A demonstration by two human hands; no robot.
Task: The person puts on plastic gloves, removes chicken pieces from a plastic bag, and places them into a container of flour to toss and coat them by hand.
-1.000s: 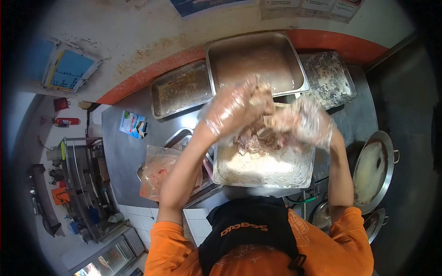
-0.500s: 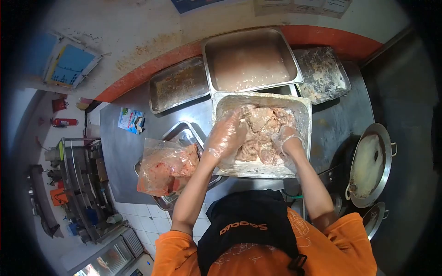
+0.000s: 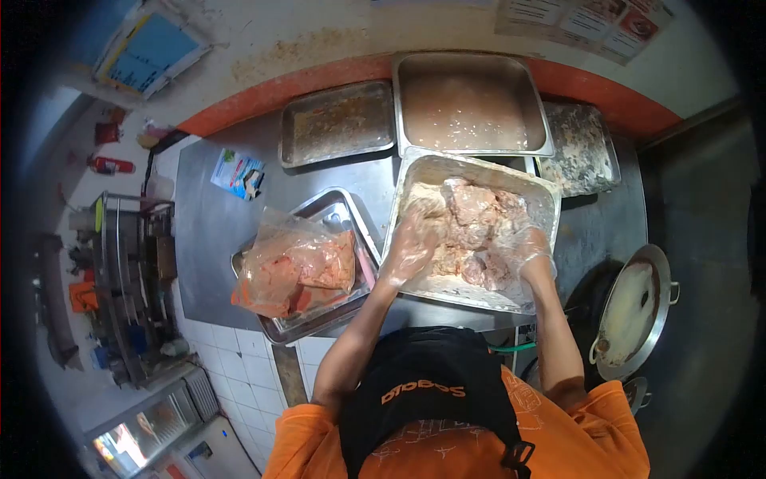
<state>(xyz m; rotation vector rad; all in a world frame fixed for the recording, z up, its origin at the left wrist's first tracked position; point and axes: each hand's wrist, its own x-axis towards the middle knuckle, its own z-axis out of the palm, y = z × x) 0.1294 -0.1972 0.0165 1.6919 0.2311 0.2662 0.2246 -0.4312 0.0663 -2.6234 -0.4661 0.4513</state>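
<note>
A metal pan (image 3: 550, 209) holds raw meat pieces (image 3: 472, 204) coated with pale flour. My left hand (image 3: 415, 243), in a clear plastic glove, is at the left side inside the pan, against the flour and meat; its fingertips are blurred. At the right side, my right hand (image 3: 530, 246), also gloved in clear plastic, touches the meat, and its fingers are partly hidden. Left of the pan, a clear plastic bag (image 3: 275, 231) with reddish raw meat (image 3: 327, 263) lies on a metal tray (image 3: 275, 329).
Behind the pan stands a deep container (image 3: 471, 104) of cloudy brownish liquid. Around it are a stained tray (image 3: 339, 124) and a crusted dark tray (image 3: 578, 152). A blue-white packet (image 3: 237, 173) lies on the steel table (image 3: 199, 239). At the right is a large wok (image 3: 638, 311).
The view has shifted, and the pan appears more tilted. Both hands remain in the pan; the meat pieces lie differently, with more flour showing near my left hand.
</note>
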